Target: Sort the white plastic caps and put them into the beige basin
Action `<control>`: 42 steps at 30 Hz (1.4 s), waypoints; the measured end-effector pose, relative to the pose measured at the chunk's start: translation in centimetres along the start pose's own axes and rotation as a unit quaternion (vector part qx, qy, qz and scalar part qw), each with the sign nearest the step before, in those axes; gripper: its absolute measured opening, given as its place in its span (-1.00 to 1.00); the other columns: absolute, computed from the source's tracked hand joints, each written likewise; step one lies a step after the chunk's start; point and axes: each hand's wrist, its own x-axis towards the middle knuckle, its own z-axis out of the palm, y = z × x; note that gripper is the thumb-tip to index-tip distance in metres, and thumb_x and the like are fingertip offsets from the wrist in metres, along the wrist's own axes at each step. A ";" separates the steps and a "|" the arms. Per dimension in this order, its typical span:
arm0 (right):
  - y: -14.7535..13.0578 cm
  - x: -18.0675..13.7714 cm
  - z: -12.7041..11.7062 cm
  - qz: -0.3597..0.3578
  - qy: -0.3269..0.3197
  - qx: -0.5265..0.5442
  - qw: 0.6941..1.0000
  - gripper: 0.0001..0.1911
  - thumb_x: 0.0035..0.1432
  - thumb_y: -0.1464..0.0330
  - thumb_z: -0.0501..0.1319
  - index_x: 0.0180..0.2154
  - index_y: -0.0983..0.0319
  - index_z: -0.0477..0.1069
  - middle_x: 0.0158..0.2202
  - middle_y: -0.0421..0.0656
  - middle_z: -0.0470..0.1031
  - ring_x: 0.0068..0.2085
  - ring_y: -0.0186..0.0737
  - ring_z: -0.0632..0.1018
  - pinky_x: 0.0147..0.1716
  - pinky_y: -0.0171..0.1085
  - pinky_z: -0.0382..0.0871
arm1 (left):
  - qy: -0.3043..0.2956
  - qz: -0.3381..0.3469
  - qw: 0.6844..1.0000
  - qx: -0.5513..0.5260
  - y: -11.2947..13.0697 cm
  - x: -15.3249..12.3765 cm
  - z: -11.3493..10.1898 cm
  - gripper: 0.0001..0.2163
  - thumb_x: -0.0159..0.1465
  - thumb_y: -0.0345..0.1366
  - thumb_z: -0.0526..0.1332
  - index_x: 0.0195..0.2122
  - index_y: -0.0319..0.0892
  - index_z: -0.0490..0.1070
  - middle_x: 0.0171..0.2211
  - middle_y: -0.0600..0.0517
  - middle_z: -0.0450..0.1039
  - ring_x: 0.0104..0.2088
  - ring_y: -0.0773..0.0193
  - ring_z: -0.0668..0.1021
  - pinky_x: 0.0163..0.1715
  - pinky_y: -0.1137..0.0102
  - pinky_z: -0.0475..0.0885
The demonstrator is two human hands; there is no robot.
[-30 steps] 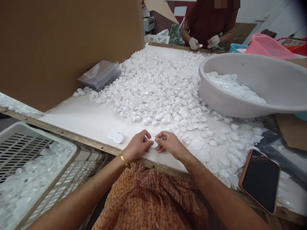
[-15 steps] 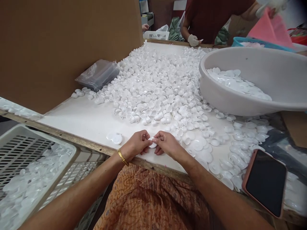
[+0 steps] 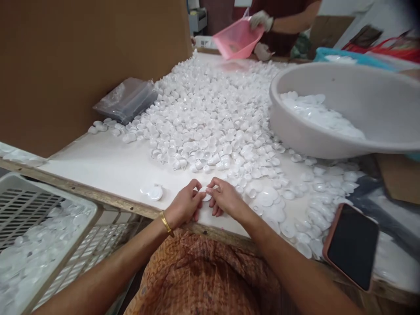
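Observation:
My left hand [image 3: 184, 205] and my right hand [image 3: 225, 197] meet at the near edge of the white table [image 3: 108, 164]. Both pinch one small white plastic cap [image 3: 205, 195] between their fingertips. A gold bangle sits on my left wrist. Just left of my hands lies a finished white cap piece [image 3: 153, 191]. A big heap of small white caps [image 3: 213, 118] covers the table beyond my hands, and flatter white discs [image 3: 277, 212] lie to the right of my right hand.
A large grey basin [image 3: 331, 144] holding white discs stands at the right. A phone [image 3: 351, 245] lies at the near right edge. A slotted white crate [image 3: 39, 236] with caps sits low left. Across the table, a person's gloved hands tilt a pink tub [image 3: 236, 41]. Plastic bags [image 3: 126, 100] lie by a brown board.
My hands have stayed together on the cap, turning it slightly. The person opposite has picked up the pink tub and brought it over the far end of the heap.

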 end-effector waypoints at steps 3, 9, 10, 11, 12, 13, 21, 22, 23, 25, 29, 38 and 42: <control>0.0 -0.2 0.0 -0.021 0.003 0.001 1.000 -0.93 0.16 0.33 0.04 -0.29 0.18 0.19 -0.69 -0.36 0.32 -0.75 -0.38 0.40 -0.79 -0.46 0.28 | -0.018 -0.011 1.000 0.003 0.1 -0.3 -0.1 -0.78 0.17 -0.15 0.07 -0.25 -0.11 0.10 -0.65 0.23 0.22 -0.76 0.40 0.32 -0.82 0.55 0.16; -0.2 -1.0 0.0 -0.072 0.057 -0.026 0.995 -0.68 0.16 0.27 0.09 -0.04 0.15 0.18 -0.65 -0.33 0.36 -0.71 -0.40 0.41 -0.74 -0.47 0.29 | 0.232 0.208 0.913 0.264 0.5 -0.4 0.1 -0.70 0.28 -0.15 -0.08 -0.13 -0.19 0.29 -0.31 -0.06 0.36 -0.24 0.18 0.44 -0.22 0.23 0.36; -0.3 -1.2 -0.3 -0.082 0.085 -0.041 0.992 -0.67 0.17 0.26 0.06 -0.01 0.15 0.18 -0.64 -0.32 0.37 -0.72 -0.42 0.39 -0.74 -0.47 0.27 | 0.260 0.246 0.884 0.300 0.9 -0.1 0.5 -0.68 0.29 -0.18 -0.11 -0.07 -0.20 0.29 -0.22 -0.11 0.34 -0.13 0.14 0.39 -0.12 0.18 0.30; -0.4 -1.6 -0.9 -0.092 0.121 -0.060 0.987 -0.66 0.18 0.24 0.04 0.00 0.14 0.19 -0.63 -0.31 0.38 -0.74 -0.44 0.36 -0.74 -0.47 0.25 | 0.278 0.271 0.860 0.332 1.3 0.3 1.0 -0.65 0.30 -0.19 -0.13 -0.01 -0.18 0.28 -0.14 -0.15 0.31 -0.05 0.10 0.34 -0.06 0.14 0.25; -0.4 -2.0 -1.7 -0.105 0.162 -0.078 0.978 -0.67 0.19 0.23 0.01 -0.01 0.14 0.20 -0.61 -0.30 0.40 -0.74 -0.45 0.34 -0.74 -0.47 0.24 | 0.291 0.286 0.839 0.362 1.8 0.9 1.5 -0.64 0.31 -0.18 -0.12 0.05 -0.15 0.25 -0.07 -0.18 0.26 0.01 0.05 0.29 -0.03 0.10 0.21; -0.4 -2.5 -2.7 -0.120 0.204 -0.097 0.967 -0.68 0.20 0.22 -0.01 -0.02 0.15 0.23 -0.59 -0.29 0.42 -0.74 -0.46 0.34 -0.72 -0.46 0.24 | 0.300 0.296 0.820 0.388 2.4 1.5 2.1 -0.62 0.31 -0.17 -0.11 0.10 -0.10 0.21 -0.01 -0.20 0.22 0.06 0.01 0.24 -0.01 0.07 0.18; 2.1 -5.3 -8.7 -0.211 0.422 -0.365 0.803 -0.75 0.18 0.29 -0.01 -0.25 0.21 0.40 -0.41 -0.19 0.50 -0.44 -0.31 0.46 -0.39 -0.35 0.23 | 0.239 0.341 0.756 0.505 2.9 6.8 4.2 -0.55 0.28 -0.11 -0.03 0.20 0.16 -0.04 0.27 -0.03 -0.14 0.26 -0.02 -0.16 0.13 -0.08 -0.20; 2.3 -5.1 -8.6 -0.211 0.416 -0.376 0.800 -0.75 0.19 0.29 -0.01 -0.28 0.20 0.41 -0.40 -0.19 0.50 -0.44 -0.32 0.46 -0.39 -0.36 0.22 | 0.236 0.339 0.756 0.508 2.7 7.0 4.1 -0.54 0.27 -0.09 -0.03 0.20 0.17 -0.06 0.27 -0.02 -0.16 0.26 -0.01 -0.17 0.13 -0.09 -0.22; 2.4 -4.9 -8.4 -0.210 0.412 -0.385 0.799 -0.74 0.19 0.28 -0.02 -0.29 0.20 0.41 -0.40 -0.19 0.50 -0.43 -0.32 0.46 -0.39 -0.36 0.21 | 0.235 0.338 0.757 0.507 2.7 7.1 4.1 -0.53 0.27 -0.07 -0.03 0.21 0.18 -0.07 0.27 -0.02 -0.17 0.26 0.00 -0.17 0.13 -0.09 -0.23; 2.5 -4.4 -8.0 -0.207 0.409 -0.402 0.793 -0.74 0.20 0.29 -0.03 -0.30 0.19 0.41 -0.39 -0.19 0.50 -0.42 -0.32 0.45 -0.40 -0.36 0.19 | 0.237 0.334 0.762 0.502 2.7 7.0 4.1 -0.52 0.26 -0.03 -0.03 0.21 0.18 -0.08 0.28 -0.02 -0.17 0.26 0.00 -0.16 0.13 -0.09 -0.24; 2.5 -4.3 -7.9 -0.205 0.404 -0.434 0.779 -0.75 0.19 0.33 -0.03 -0.32 0.20 0.41 -0.37 -0.18 0.48 -0.40 -0.32 0.44 -0.39 -0.36 0.17 | 0.242 0.324 0.774 0.487 3.0 6.8 4.2 -0.53 0.26 -0.02 -0.04 0.20 0.18 -0.05 0.27 -0.03 -0.14 0.26 -0.01 -0.12 0.14 -0.08 -0.22; 3.0 -6.3 -8.5 -0.220 0.385 -0.415 0.795 -0.80 0.18 0.33 0.02 -0.28 0.21 0.40 -0.32 -0.19 0.46 -0.35 -0.31 0.45 -0.34 -0.35 0.24 | 0.243 0.329 0.731 0.546 0.2 4.0 -2.9 -0.56 0.27 -0.06 -0.06 0.19 0.17 -0.01 0.24 -0.06 -0.06 0.24 0.01 -0.01 0.13 -0.03 -0.17; 3.0 -6.8 -7.5 -0.228 0.353 -0.464 0.779 -0.77 0.12 0.28 0.13 -0.18 0.20 0.39 -0.22 -0.14 0.44 -0.18 -0.21 0.44 -0.22 -0.30 0.27 | 0.298 0.337 0.704 0.550 0.1 2.2 -5.1 -0.57 0.25 -0.11 0.00 0.16 0.07 0.12 0.17 -0.13 0.05 0.17 -0.04 0.11 0.10 -0.01 -0.06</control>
